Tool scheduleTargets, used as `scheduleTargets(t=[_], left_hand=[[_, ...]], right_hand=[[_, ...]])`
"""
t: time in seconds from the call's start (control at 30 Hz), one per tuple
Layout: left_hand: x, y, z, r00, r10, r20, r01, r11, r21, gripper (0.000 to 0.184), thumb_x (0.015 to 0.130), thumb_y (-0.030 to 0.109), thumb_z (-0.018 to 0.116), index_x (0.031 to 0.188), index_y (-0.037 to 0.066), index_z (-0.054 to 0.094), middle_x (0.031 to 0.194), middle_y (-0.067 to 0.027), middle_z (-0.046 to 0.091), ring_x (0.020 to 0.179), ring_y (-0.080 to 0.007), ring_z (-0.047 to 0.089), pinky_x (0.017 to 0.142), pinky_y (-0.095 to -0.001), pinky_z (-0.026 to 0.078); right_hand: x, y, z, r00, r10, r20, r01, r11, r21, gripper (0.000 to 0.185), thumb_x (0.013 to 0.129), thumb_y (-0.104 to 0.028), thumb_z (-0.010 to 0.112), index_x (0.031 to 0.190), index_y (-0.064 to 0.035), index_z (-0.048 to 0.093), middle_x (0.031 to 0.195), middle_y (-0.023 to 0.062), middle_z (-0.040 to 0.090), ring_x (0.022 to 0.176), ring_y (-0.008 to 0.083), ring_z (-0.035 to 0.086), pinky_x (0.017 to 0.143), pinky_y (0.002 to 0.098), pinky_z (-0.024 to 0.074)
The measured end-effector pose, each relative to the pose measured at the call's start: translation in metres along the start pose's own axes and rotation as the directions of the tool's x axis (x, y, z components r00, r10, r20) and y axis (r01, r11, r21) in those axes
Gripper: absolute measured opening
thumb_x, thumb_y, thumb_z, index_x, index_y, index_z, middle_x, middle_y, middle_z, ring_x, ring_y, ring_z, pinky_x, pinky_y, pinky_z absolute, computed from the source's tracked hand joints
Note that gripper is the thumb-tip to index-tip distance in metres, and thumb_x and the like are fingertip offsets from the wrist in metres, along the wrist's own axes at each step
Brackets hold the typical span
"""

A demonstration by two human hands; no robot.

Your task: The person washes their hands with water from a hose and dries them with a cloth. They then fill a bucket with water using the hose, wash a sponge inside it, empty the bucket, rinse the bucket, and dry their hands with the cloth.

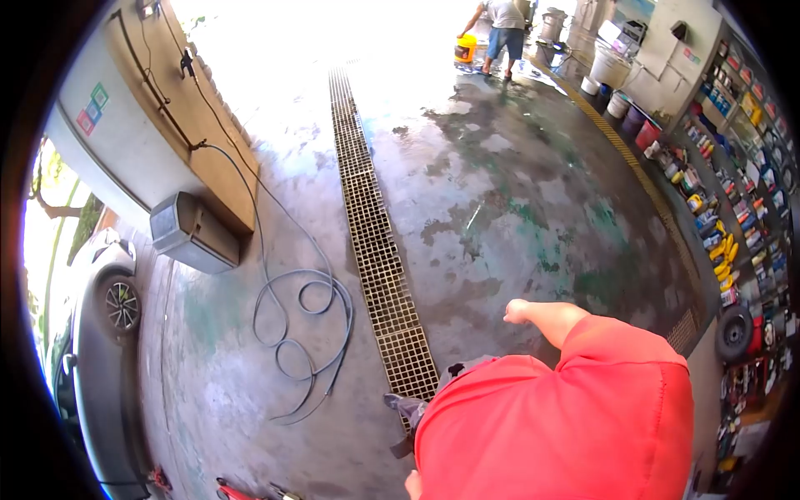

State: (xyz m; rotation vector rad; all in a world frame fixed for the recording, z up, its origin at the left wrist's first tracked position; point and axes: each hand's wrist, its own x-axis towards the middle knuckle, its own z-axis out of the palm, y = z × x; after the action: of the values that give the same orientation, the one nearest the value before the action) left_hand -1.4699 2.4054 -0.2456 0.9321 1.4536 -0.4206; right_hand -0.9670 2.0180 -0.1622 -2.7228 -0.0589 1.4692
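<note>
Across a wet, green-stained floor (pixel 533 242), you face a bright opening, with crowded shelves (pixel 754 208) along the right and a pillar (pixel 158 108) on the left. A car (pixel 104 367) stands at the far left, a wheel turned toward you. From near the opening, a grate (pixel 371 217) runs in one long strip down to your feet; it is the thing nearest your left hand. Near the top, a person (pixel 505 37) in blue shorts bends forward. Your red shirt (pixel 558 425) fills the lower foreground.

Beside the pillar sits a bin (pixel 196 233); by the shelves, a tyre (pixel 734 333). Between bin and grate, a hose (pixel 351 323) lies in loose loops. A yellow bucket (pixel 465 48) is at the other person's lowered hand.

Your right hand (pixel 517 311) extends over the floor, well apart from your left, too small to tell whether its fingers close on anything. Your left hand (pixel 412 483), cut by the bottom edge, shows only in part; you cannot tell how its fingers stand.
</note>
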Motion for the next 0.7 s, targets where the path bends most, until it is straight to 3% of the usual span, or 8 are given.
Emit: scheduleTargets(t=[0.03, 0.13, 0.2, 0.27, 0.37, 0.5, 0.6, 0.7], left_hand=[[0.008, 0.021, -0.024, 1.0, 0.022, -0.007, -0.022, 0.999, 0.031, 0.019, 0.091, 0.027, 0.047, 0.083, 0.011, 0.051, 0.078, -0.0057, 0.054, 0.068, -0.0224, 0.056, 0.05, -0.0396, 0.046], [0.036, 0.098, -0.096, 0.989, 0.119, -0.089, -0.118, 0.993, 0.015, 0.021, 0.092, 0.03, 0.046, 0.086, 0.011, 0.053, 0.084, -0.0073, 0.057, 0.074, -0.0242, 0.06, 0.053, -0.0421, 0.048], [0.055, 0.154, -0.133, 0.973, 0.163, -0.164, -0.18, 0.979, -0.094, 0.013, 0.087, 0.023, 0.048, 0.097, 0.015, 0.049, 0.083, -0.0028, 0.05, 0.061, -0.0175, 0.049, 0.044, -0.0311, 0.041], [0.063, 0.202, -0.161, 0.946, 0.27, -0.182, -0.286, 0.956, -0.067, 0.016, 0.089, 0.023, 0.048, 0.102, 0.015, 0.051, 0.085, -0.003, 0.05, 0.064, -0.0163, 0.049, 0.046, -0.0306, 0.042], [0.047, 0.262, -0.17, 0.91, 0.357, -0.209, -0.357, 0.933, 0.043, 0.018, 0.09, 0.023, 0.049, 0.106, 0.015, 0.052, 0.086, -0.0022, 0.05, 0.065, -0.016, 0.05, 0.046, -0.0304, 0.042], [0.06, 0.279, -0.163, 0.916, 0.374, -0.146, -0.372, 0.927, 0.039, 0.016, 0.089, 0.021, 0.051, 0.103, 0.014, 0.052, 0.083, -0.0021, 0.05, 0.063, -0.0166, 0.051, 0.045, -0.0303, 0.043], [0.075, 0.258, -0.148, 0.961, 0.266, -0.075, -0.265, 0.964, 0.025, 0.009, 0.088, 0.021, 0.052, 0.094, 0.015, 0.049, 0.073, -0.0029, 0.049, 0.055, -0.0195, 0.05, 0.041, -0.0347, 0.045], [0.089, 0.225, -0.14, 0.994, 0.109, -0.009, -0.106, 0.981, 0.163, 0.016, 0.09, 0.027, 0.053, 0.1, 0.015, 0.05, 0.077, -0.0049, 0.052, 0.06, -0.0244, 0.053, 0.042, -0.0392, 0.045]], right_hand=[[-0.01, -0.022, 0.0, 0.999, 0.033, 0.003, -0.033, 0.998, 0.061, 0.033, 0.084, -0.032, 0.062, 0.102, -0.0055, 0.067, 0.077, 0.0116, 0.065, 0.064, 0.0222, 0.064, 0.055, 0.0381, 0.0533], [-0.027, -0.087, 0.013, 0.992, -0.106, -0.069, 0.116, 0.981, 0.156, 0.036, 0.082, -0.033, 0.062, 0.106, -0.0064, 0.066, 0.096, 0.014, 0.068, 0.081, 0.0276, 0.066, 0.072, 0.0397, 0.0532], [-0.018, -0.128, 0.028, 0.956, -0.265, -0.129, 0.276, 0.958, 0.079, 0.038, 0.081, -0.033, 0.062, 0.107, -0.006, 0.066, 0.102, 0.0158, 0.067, 0.095, 0.0315, 0.064, 0.084, 0.0398, 0.0493], [-0.03, -0.165, 0.034, 0.893, -0.418, -0.166, 0.43, 0.901, 0.048, 0.04, 0.081, -0.034, 0.06, 0.109, -0.0054, 0.065, 0.104, 0.0169, 0.066, 0.101, 0.0332, 0.061, 0.089, 0.0404, 0.0469], [-0.054, -0.21, 0.034, 0.856, -0.48, -0.193, 0.498, 0.865, 0.056, 0.04, 0.082, -0.034, 0.059, 0.11, -0.0059, 0.065, 0.105, 0.0169, 0.066, 0.101, 0.0333, 0.061, 0.089, 0.0403, 0.0471], [-0.044, -0.224, 0.041, 0.878, -0.443, -0.18, 0.457, 0.889, 0.039, 0.04, 0.081, -0.035, 0.06, 0.11, -0.0067, 0.065, 0.105, 0.0167, 0.066, 0.1, 0.033, 0.061, 0.088, 0.0407, 0.0472], [-0.035, -0.205, 0.036, 0.908, -0.391, -0.152, 0.396, 0.918, 0.005, 0.038, 0.08, -0.035, 0.061, 0.106, -0.0078, 0.067, 0.104, 0.0163, 0.066, 0.1, 0.0324, 0.061, 0.088, 0.0405, 0.047], [-0.017, -0.175, 0.034, 0.968, -0.177, -0.178, 0.203, 0.968, 0.146, 0.034, 0.079, -0.033, 0.06, 0.101, -0.0079, 0.069, 0.093, 0.0147, 0.068, 0.085, 0.0291, 0.066, 0.077, 0.0397, 0.0513]])
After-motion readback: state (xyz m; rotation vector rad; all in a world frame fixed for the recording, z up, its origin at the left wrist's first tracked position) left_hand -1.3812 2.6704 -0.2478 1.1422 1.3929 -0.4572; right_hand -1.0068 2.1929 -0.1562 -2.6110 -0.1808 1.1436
